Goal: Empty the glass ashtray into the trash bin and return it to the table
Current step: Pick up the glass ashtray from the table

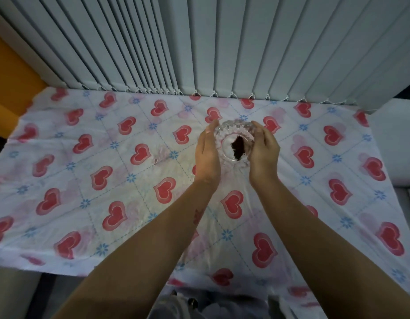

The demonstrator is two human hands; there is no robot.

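Note:
A clear cut-glass ashtray sits on the table, which is covered in a white cloth with red hearts. A dark clump of ash lies in its bowl. My left hand cups its left side and my right hand cups its right side, fingers curled round the rim. Whether it rests on the cloth or is slightly raised I cannot tell. No trash bin shows.
Grey vertical blinds hang along the table's far edge. An orange surface stands at the far left, and a pale cushion-like surface lies at the right. Below the near edge, dark clutter is partly visible.

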